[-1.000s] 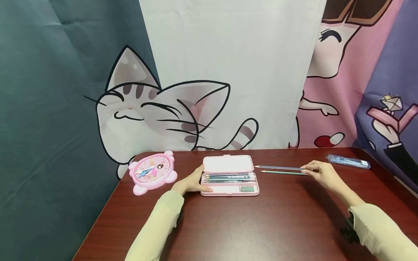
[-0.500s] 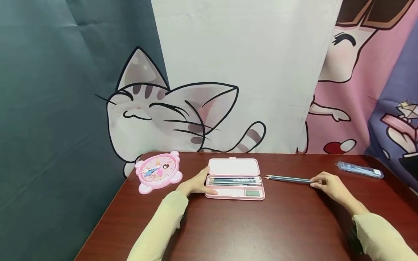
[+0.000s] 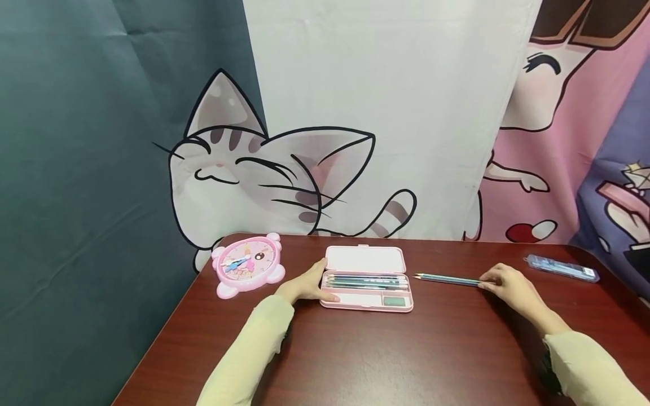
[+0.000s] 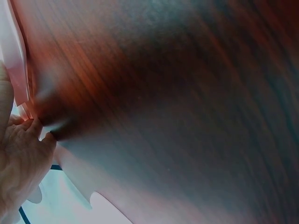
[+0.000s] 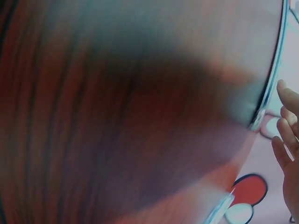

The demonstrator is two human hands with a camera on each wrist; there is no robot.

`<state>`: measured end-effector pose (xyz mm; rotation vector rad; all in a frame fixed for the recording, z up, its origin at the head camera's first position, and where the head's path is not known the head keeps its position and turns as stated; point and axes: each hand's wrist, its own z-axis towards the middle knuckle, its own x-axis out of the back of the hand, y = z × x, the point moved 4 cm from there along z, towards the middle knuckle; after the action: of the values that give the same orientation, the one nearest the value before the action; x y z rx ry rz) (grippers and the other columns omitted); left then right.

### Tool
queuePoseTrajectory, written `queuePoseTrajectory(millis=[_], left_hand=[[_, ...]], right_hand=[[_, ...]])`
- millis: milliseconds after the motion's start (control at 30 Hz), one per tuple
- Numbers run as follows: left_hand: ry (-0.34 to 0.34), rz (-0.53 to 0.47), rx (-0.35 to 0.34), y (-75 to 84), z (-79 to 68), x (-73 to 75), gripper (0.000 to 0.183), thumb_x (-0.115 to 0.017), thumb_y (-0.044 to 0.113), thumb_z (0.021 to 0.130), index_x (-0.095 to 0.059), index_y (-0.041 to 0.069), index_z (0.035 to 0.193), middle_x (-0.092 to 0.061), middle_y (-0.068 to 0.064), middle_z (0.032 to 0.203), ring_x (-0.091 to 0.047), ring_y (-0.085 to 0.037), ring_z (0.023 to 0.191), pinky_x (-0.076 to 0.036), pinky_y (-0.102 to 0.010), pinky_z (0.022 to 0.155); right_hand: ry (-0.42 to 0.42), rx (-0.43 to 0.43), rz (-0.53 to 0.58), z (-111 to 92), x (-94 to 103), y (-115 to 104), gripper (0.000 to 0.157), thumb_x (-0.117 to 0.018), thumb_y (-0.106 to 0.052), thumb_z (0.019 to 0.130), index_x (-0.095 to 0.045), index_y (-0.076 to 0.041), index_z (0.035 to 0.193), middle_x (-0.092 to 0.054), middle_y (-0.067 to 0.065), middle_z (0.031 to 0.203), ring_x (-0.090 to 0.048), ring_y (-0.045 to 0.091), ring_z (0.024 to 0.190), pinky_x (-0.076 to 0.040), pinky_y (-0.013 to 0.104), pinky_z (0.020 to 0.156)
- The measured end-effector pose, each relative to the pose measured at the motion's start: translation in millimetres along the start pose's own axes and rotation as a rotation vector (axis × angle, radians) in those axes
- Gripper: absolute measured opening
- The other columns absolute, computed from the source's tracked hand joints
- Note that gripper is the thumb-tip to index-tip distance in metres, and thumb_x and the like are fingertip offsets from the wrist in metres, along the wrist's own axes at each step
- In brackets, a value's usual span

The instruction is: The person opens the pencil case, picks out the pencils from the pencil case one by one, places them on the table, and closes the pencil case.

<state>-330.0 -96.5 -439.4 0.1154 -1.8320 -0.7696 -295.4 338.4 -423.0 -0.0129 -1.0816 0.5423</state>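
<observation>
An open pink pencil case (image 3: 366,305) lies on the table, its white-lined lid (image 3: 364,260) folded back. Several pencils (image 3: 368,282) and a green eraser (image 3: 394,301) lie inside. My left hand (image 3: 306,283) holds the case's left end, thumb over the front compartment and fingers at the hinge side. Right of the case lie two pencils (image 3: 447,279) side by side, tips pointing left. At their right end my right hand (image 3: 510,287) pinches them between thumb and fingers. The right wrist view shows the pencils (image 5: 271,88) beside the fingers (image 5: 286,128).
A pink animal-shaped clock (image 3: 249,263) lies at the table's left back. A slim blue clear box (image 3: 561,268) lies at the right back. Behind the dark red table (image 3: 406,361) hangs a curtain (image 3: 396,84) with cartoon figures.
The two pencils, apart one second ago, now lie together with my right hand at their ends. My left hand stays on the case. The head view has shifted right.
</observation>
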Motion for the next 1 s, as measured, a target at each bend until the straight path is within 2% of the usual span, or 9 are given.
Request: queuePoseTrajectory(millis=[133, 400, 600, 667, 833, 1000], left_hand=[[0.005, -0.017, 0.004, 0.2, -2.6, 1.6, 0.108, -0.076, 0.037, 0.072, -0.008, -0.004, 0.144, -0.012, -0.02, 0.152, -0.015, -0.03, 0.14, -0.019, -0.043, 0.114], [0.016, -0.014, -0.019, 0.7, -1.9, 2.1, 0.107, -0.076, 0.035, 0.072, -0.008, -0.006, 0.144, -0.012, -0.021, 0.151, -0.014, -0.03, 0.14, -0.018, -0.042, 0.114], [0.011, -0.001, -0.033, -0.4, -0.2, -0.2, 0.106, -0.075, 0.035, 0.073, -0.007, -0.006, 0.144, -0.012, -0.022, 0.151, -0.015, -0.03, 0.14, -0.018, -0.041, 0.114], [0.014, -0.007, -0.037, -0.7, -0.2, -0.1, 0.106, -0.075, 0.034, 0.073, -0.008, -0.007, 0.144, -0.012, -0.022, 0.151, -0.015, -0.03, 0.14, -0.018, -0.042, 0.114], [0.013, -0.005, -0.035, -1.9, 0.7, -1.0, 0.106, -0.075, 0.034, 0.073, -0.007, -0.006, 0.144, -0.011, -0.022, 0.151, -0.014, -0.03, 0.14, -0.018, -0.042, 0.114], [0.002, -0.007, -0.02, -3.0, 1.7, -2.1, 0.108, -0.075, 0.037, 0.072, -0.006, -0.004, 0.144, -0.011, -0.02, 0.152, -0.015, -0.029, 0.14, -0.019, -0.042, 0.114]], right_hand=[[-0.024, 0.012, 0.072, 9.1, -8.2, -21.5, 0.009, -0.077, -0.012, 0.07, -0.071, -0.012, 0.077, -0.062, -0.001, 0.077, -0.056, 0.011, 0.07, -0.047, 0.026, 0.061], [-0.054, 0.113, 0.254, 29.4, -41.0, -83.9, 0.01, -0.076, -0.009, 0.071, -0.07, -0.008, 0.078, -0.062, -0.001, 0.075, -0.054, 0.012, 0.068, -0.045, 0.027, 0.061], [-0.17, 0.114, 0.345, 41.4, -63.7, -122.2, 0.014, -0.073, -0.012, 0.076, -0.069, -0.004, 0.087, -0.065, 0.004, 0.083, -0.058, 0.016, 0.075, -0.05, 0.033, 0.068], [-0.219, 0.105, 0.365, 45.1, -69.6, -130.5, 0.018, -0.071, -0.014, 0.078, -0.068, -0.003, 0.091, -0.066, 0.006, 0.086, -0.058, 0.016, 0.076, -0.05, 0.033, 0.069], [-0.341, 0.072, 0.394, 49.6, -84.5, -138.4, 0.025, -0.07, -0.021, 0.08, -0.068, -0.004, 0.098, -0.066, 0.002, 0.084, -0.054, 0.007, 0.073, -0.046, 0.022, 0.064], [-0.376, 0.1, 0.392, 50.5, -91.5, -141.3, 0.023, -0.068, -0.025, 0.081, -0.07, -0.007, 0.095, -0.068, -0.001, 0.084, -0.053, 0.004, 0.072, -0.045, 0.02, 0.062]])
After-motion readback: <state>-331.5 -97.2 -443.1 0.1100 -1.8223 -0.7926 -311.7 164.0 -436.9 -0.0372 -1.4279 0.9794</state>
